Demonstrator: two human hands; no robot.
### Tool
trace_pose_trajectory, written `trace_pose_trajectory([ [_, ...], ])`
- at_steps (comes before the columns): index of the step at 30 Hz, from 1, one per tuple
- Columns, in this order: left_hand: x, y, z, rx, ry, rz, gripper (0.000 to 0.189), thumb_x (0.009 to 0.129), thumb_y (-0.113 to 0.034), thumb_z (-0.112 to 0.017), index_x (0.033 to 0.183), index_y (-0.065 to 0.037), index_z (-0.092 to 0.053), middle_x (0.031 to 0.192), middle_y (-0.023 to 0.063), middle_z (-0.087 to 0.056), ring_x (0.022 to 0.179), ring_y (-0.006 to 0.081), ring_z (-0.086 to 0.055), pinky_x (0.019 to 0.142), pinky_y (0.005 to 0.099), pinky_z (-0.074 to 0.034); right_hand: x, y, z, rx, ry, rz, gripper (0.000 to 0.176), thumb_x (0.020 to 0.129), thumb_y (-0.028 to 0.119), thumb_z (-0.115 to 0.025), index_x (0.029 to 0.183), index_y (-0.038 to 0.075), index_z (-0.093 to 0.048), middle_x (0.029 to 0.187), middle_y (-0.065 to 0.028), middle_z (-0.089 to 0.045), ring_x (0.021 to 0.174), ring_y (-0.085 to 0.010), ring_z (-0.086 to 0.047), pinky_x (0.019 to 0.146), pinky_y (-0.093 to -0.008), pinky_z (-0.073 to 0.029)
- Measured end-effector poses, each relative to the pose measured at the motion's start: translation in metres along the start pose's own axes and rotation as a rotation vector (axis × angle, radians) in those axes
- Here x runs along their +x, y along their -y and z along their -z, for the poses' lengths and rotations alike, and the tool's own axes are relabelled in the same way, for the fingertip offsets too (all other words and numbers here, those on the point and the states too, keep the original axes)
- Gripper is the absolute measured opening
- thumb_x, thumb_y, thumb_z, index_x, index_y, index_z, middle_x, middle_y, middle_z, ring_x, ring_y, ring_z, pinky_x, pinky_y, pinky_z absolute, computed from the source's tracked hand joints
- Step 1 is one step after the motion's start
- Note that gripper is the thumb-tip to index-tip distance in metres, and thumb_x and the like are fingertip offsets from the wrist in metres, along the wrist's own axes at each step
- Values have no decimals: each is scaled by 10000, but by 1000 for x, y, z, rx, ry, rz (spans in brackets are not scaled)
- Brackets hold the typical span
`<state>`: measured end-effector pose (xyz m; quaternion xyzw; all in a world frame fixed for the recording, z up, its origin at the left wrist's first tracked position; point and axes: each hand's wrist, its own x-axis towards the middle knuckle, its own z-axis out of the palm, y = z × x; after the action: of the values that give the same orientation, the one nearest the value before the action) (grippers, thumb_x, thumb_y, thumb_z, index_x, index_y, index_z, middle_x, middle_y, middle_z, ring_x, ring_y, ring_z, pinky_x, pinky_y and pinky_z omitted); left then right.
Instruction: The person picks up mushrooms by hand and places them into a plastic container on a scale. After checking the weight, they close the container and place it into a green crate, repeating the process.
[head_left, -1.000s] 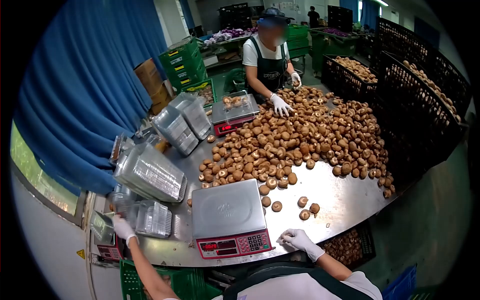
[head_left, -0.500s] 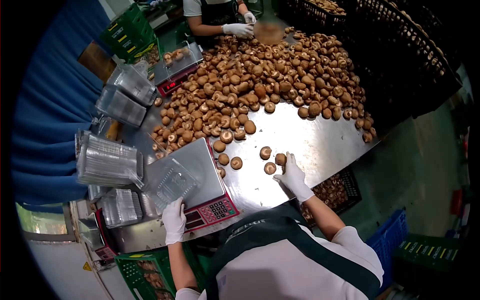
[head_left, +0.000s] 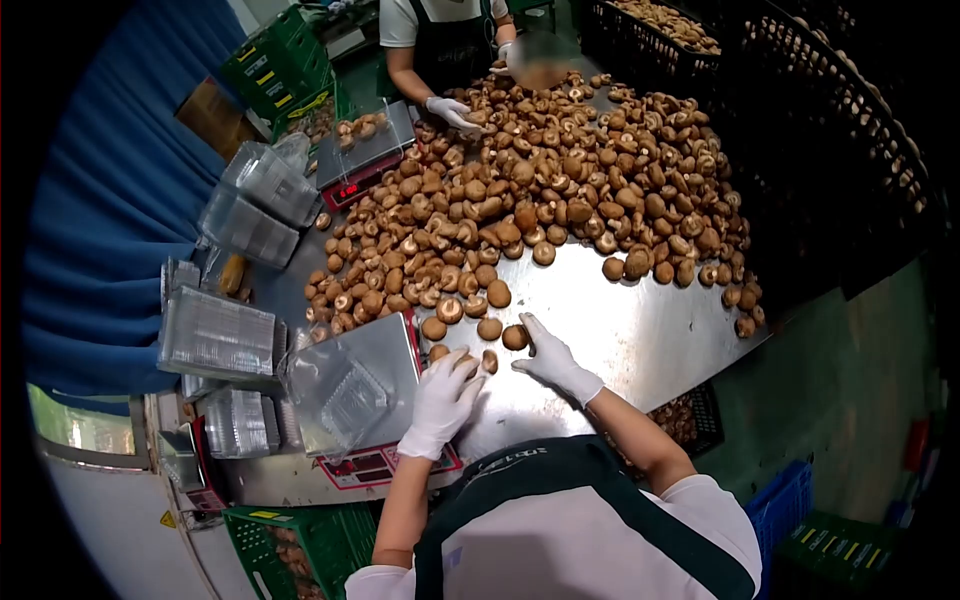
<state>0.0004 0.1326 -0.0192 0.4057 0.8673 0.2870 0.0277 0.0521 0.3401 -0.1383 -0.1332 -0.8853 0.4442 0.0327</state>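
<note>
Lower centre of frame: left hand (head_left: 438,408) curls at mushrooms (head_left: 490,361); whether its grip holds any can't be told. Right hand (head_left: 557,366): grip parted, nothing held. Tray (head_left: 358,400) lies on scale (head_left: 400,352), lower left.

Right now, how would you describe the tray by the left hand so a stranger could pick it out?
On the metal table, find the scale beside the left hand. The see-through tray lies on it singly, unlike the stacked trays farther left.
</note>
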Motion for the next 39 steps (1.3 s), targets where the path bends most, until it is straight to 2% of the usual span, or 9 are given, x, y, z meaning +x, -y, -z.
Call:
trace_pose_trajectory([
  [3,46,12,-25,-87,-9,25,341,790,-184,-648,1111,-85,-592,1243,139,-521,1130,340,-501,950,387,-411,32,-34,19,17,-142,90,695,744,272,-675,1340,45,-401,1372,-207,-413,1085,-329,-573,924,-358,-462],
  [5,80,28,-39,-102,-3,79,406,802,-228,-642,1174,-90,-557,1331,163,-445,1212,355,-438,1003,397,-372,53,9,88,91,27,-230,604,778,274,-648,1306,54,-453,1315,-219,-478,1147,-318,-537,967,-359,-435],
  [6,100,37,-45,-77,-20,93,450,803,-245,-641,1210,-87,-532,1350,173,-424,1229,359,-419,1015,399,-360,71,-19,87,-11,-198,-35,591,788,301,-656,1288,47,-470,1293,-208,-503,1108,-316,-559,957,-353,-442],
  [8,144,52,-52,-48,-45,126,539,805,-278,-640,1278,-79,-475,1385,196,-380,1264,368,-379,1039,404,-334,115,-45,120,-315,-392,180,611,789,372,-675,1280,57,-491,1316,-184,-494,1144,-331,-510,989,-392,-411],
  [17,324,98,-87,307,259,340,1007,695,-592,-674,1464,-176,-173,1514,131,-169,1375,344,-200,1064,559,-239,234,-78,145,-744,-331,-27,727,776,624,-545,1305,128,-489,1414,-202,-351,1287,-367,-340,1052,-505,-263],
  [22,311,97,-114,308,182,235,1013,637,-575,-726,1448,-218,-235,1460,133,-277,1338,348,-266,1049,558,-261,221,-71,143,-587,-244,-18,651,770,567,-580,1237,115,-548,1420,-163,-366,1298,-340,-337,1080,-536,-213],
  [28,263,66,-108,189,194,207,939,652,-594,-690,1422,-210,-315,1312,136,-459,1155,314,-507,978,480,-350,197,-67,121,-571,-207,125,545,771,535,-589,1155,149,-607,1152,-107,-545,1166,-299,-452,1032,-532,-261],
  [31,232,56,-118,260,319,194,916,651,-663,-626,1398,-200,-367,1308,124,-466,1162,314,-499,986,528,-298,182,-60,118,-571,-239,221,550,711,481,-671,1144,149,-600,1147,-102,-553,1154,-293,-460,1043,-529,-259],
  [39,158,39,-132,258,-14,126,774,679,-579,-663,1307,-169,-476,1298,158,-459,1196,309,-446,1000,561,-248,117,-47,91,-458,-385,344,524,687,394,-721,1117,125,-588,1211,-134,-541,1106,-311,-497,1017,-496,-317],
])
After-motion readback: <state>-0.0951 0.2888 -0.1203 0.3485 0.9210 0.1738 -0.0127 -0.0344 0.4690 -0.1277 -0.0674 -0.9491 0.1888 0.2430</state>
